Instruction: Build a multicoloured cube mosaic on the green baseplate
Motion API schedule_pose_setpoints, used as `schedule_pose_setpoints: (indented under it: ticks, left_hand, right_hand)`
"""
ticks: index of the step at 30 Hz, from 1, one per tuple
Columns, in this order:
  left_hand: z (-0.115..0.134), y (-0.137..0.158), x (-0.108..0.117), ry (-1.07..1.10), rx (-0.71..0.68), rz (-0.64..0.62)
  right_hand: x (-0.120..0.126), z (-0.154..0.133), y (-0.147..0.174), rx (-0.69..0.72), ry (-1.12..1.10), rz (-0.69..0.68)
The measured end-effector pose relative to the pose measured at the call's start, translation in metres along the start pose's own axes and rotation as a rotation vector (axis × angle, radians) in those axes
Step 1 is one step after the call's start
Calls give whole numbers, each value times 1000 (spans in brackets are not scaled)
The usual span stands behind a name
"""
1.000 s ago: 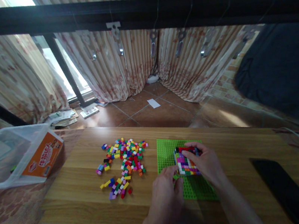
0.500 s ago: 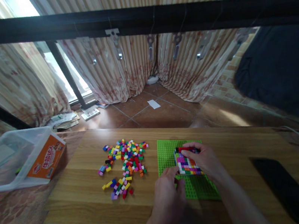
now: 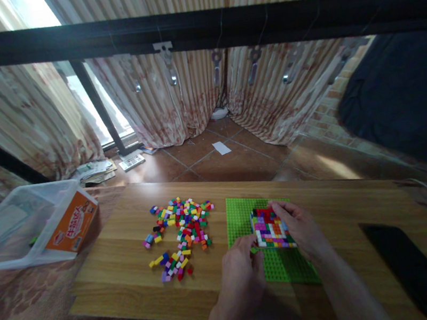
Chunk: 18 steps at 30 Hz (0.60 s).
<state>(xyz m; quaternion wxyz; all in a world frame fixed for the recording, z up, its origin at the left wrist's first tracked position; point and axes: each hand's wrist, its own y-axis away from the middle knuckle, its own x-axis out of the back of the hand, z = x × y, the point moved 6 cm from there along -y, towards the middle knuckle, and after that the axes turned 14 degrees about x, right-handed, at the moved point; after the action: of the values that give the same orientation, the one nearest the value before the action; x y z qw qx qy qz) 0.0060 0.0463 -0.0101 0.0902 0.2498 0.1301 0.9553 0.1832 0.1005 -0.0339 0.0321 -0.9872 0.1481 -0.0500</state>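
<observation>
A rectangular block built of multicoloured toy bricks (image 3: pixel 270 229) is on or just over a green studded baseplate (image 3: pixel 238 211); I cannot tell whether it is fixed there. Its top shows red, purple, white, orange and yellow pieces. My left hand (image 3: pixel 243 266) is closed with its fingertips at the block's near left corner. Along the right side, my right hand (image 3: pixel 300 228) grips the block with fingers at the far right corner and edge. The undersides of both hands' fingers are hidden.
Loose small bricks (image 3: pixel 185 221) lie scattered left of the baseplate on the wooden tabletop (image 3: pixel 113 268). A clear plastic bin (image 3: pixel 18 234) with an orange label stands at far left. A black flat object (image 3: pixel 408 264) rests at right. A dark bar (image 3: pixel 192 28) crosses above.
My right thumb and fingers have drawn back from the block's top to its right edge, uncovering more of the red and orange bricks. My left hand stays at the corner.
</observation>
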Motion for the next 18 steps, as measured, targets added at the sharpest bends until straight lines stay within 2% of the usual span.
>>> schedule_pose_setpoints:
  ticks: [9,13,18]
  left_hand:
    - [2,3,2,-33,14,16]
    - [1,4,4,-84,22,41]
    - [-4,2,26,-179,94,150]
  right_hand:
    - [3,-3,1,-24,49,33]
    - [5,-3,3,-47,135,20]
    - [4,-4,3,-60,235,-34]
